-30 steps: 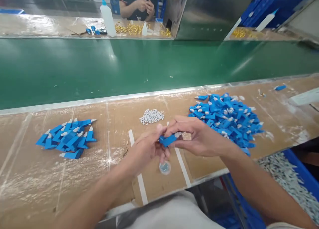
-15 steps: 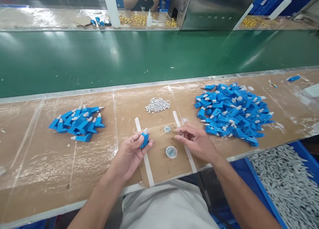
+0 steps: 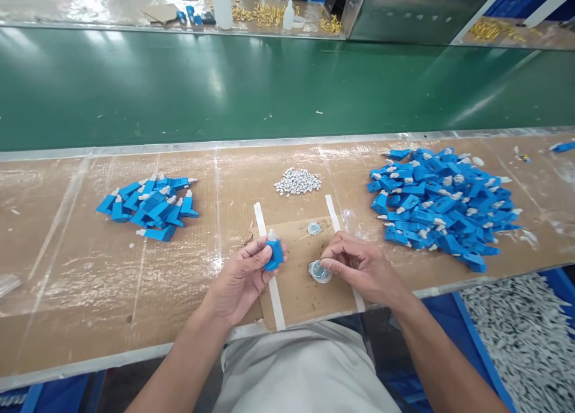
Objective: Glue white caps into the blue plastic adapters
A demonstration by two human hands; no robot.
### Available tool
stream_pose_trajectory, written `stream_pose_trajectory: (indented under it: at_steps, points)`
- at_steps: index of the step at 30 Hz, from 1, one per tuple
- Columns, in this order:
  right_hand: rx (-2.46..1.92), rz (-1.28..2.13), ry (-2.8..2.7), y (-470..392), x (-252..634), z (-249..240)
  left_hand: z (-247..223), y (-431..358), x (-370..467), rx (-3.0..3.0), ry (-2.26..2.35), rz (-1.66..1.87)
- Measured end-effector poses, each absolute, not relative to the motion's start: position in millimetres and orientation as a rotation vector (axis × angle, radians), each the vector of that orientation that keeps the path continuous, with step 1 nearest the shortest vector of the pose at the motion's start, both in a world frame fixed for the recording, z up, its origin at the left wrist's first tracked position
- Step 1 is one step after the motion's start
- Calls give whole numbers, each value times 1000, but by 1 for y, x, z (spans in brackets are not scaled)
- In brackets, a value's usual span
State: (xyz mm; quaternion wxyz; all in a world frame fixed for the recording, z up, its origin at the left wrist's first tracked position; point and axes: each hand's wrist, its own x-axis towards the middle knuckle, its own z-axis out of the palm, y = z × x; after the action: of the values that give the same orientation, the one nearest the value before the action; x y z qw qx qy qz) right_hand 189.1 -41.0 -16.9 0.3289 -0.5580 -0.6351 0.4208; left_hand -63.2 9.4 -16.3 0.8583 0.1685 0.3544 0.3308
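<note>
Head view: we clamp a blue piece (image 3: 275, 256) in our left hand (image 3: 245, 275) above the tabletop (image 3: 179, 287), our right hand (image 3: 359, 263) bunched at a cup (image 3: 318, 277), on what we cannot tell, probably dipping, next needing steadiness.

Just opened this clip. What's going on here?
A person is at a bench. The left hand holds a blue piece with its pale tip up. The right hand has its fingertips at a small round dish; whether they pinch anything is too small to tell. A large blue heap lies to the right, a smaller blue pile to the left, and pale bits between them.
</note>
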Motion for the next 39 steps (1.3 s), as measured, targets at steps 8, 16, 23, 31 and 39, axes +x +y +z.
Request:
stream_pose_trajectory:
  at_steps: [8,16,23,31,39]
  points:
    - [-1427,907,-1936,-55,185,0,-11,10,-52,395,743,674]
    - [-1459,935,-1528,-56,190,-4,-11,4,-31,363,700,617]
    - [-1286,735,-1288,-46,175,17,-3,3,-17,344,637,532]
    - [-1236,493,-1436,-40,158,20,-1,3,-14,362,590,506]
    - [-1262,540,-1435,-39,154,15,-2,3,-15,353,585,511]
